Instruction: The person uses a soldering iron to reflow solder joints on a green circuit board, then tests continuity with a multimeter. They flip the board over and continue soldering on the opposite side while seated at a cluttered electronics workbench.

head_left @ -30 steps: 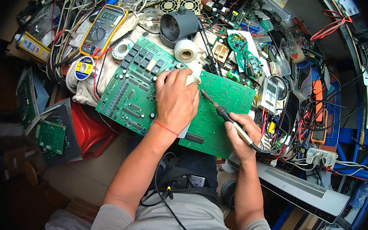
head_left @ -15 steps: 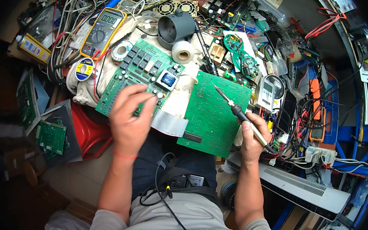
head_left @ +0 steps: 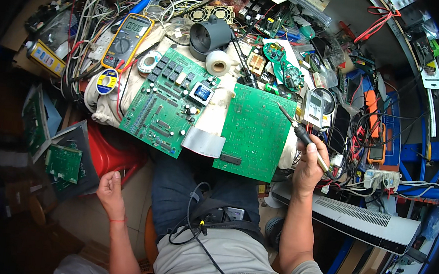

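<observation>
My right hand [head_left: 310, 163] grips a soldering iron [head_left: 303, 134], its tip pointing up and left over the upper right corner of a green circuit board [head_left: 256, 130] that lies solder side up. A flat grey ribbon cable [head_left: 203, 142] joins this board to a second green board [head_left: 165, 106] on the left, which carries relays, a blue transformer [head_left: 201, 93] and chips. Off to the lower left, beside a red plastic stool [head_left: 106, 150], hangs my left hand [head_left: 112, 194]. Its fingers are curled in, and nothing shows between them.
A yellow multimeter [head_left: 127, 41], solder spools [head_left: 106, 81] and a roll of white tape [head_left: 218, 63] lie behind the boards. Tangled cables [head_left: 89, 16] crowd the back left. At right are an orange-cased meter [head_left: 378, 143], a power strip [head_left: 381, 179] and a long white housing [head_left: 358, 219].
My left hand has swung from above the left board down to the lower left, uncovering that board. The soldering iron has shifted slightly right in my right hand.
</observation>
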Motion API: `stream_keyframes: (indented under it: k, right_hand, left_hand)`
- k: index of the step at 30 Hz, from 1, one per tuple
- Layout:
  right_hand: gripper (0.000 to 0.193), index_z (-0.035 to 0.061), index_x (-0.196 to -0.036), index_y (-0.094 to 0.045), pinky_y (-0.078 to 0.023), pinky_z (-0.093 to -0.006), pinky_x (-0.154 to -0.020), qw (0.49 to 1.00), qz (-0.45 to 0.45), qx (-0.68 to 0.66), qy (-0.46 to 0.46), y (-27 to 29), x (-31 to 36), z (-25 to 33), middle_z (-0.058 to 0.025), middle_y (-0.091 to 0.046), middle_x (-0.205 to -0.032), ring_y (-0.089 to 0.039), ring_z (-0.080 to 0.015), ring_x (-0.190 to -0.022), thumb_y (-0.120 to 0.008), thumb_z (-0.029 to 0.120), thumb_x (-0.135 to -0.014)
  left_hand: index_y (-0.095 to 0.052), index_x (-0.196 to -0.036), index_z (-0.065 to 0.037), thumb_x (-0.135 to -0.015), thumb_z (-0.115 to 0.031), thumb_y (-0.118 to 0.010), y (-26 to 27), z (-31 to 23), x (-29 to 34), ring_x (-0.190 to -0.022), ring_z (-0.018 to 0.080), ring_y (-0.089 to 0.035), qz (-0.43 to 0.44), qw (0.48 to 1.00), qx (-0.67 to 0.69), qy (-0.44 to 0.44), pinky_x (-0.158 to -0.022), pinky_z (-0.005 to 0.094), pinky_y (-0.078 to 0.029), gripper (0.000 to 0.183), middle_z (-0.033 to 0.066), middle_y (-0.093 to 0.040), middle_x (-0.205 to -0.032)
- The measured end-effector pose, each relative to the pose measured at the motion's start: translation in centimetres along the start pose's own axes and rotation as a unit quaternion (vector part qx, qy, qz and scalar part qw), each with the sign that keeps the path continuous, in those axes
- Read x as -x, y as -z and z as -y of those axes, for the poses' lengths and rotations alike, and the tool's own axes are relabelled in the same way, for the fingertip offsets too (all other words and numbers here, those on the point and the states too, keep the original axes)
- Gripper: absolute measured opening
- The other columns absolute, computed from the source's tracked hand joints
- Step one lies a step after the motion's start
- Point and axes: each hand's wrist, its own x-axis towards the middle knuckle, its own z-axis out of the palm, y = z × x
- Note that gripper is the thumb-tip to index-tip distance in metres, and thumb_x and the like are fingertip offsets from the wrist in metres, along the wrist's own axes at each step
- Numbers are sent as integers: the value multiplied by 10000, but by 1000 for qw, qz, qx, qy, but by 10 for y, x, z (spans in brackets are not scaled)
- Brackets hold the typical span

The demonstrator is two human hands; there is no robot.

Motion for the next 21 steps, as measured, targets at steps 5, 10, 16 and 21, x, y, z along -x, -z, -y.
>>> stream_keyframes:
  k: [5,10,16,21]
  right_hand:
    - [359,-78,-1288,-673,-585,-317,-861,999,-18,-40,-30,11,5,1,-143,-748,-1081,-729,-181,-904,-715,185,-1047]
    - [338,-74,-1276,-681,-588,-319,-856,998,-26,-52,-34,18,11,6,-136,-747,-1084,-727,-176,-896,-703,176,-1050]
    - [313,-86,-1260,-697,-604,-319,-869,999,29,27,-29,6,21,11,-149,-752,-1103,-774,-205,-917,-707,127,-1031]
    - [279,-43,-1254,-722,-571,-261,-804,991,90,97,-37,-15,26,6,-95,-773,-1023,-737,-136,-893,-758,91,-1012]
  left_hand:
    - [-738,-1121,72,-1048,-54,-736,7,55,0,-868,37,-624,-12,999,27,17,-798,190,-490,146,5,-733,-981]
    - [-746,-1082,65,-1037,-79,-758,-1,75,-1,-733,18,-548,-4,999,0,39,-678,187,-433,152,-42,-679,-853]
    - [-740,-1088,19,-1065,-134,-694,-16,73,9,-685,33,-406,36,988,-149,10,-613,250,-359,161,-72,-507,-777]
    - [-673,-1115,5,-1098,-168,-610,-29,49,18,-719,107,-505,37,984,-170,-48,-654,310,-442,185,32,-594,-840]
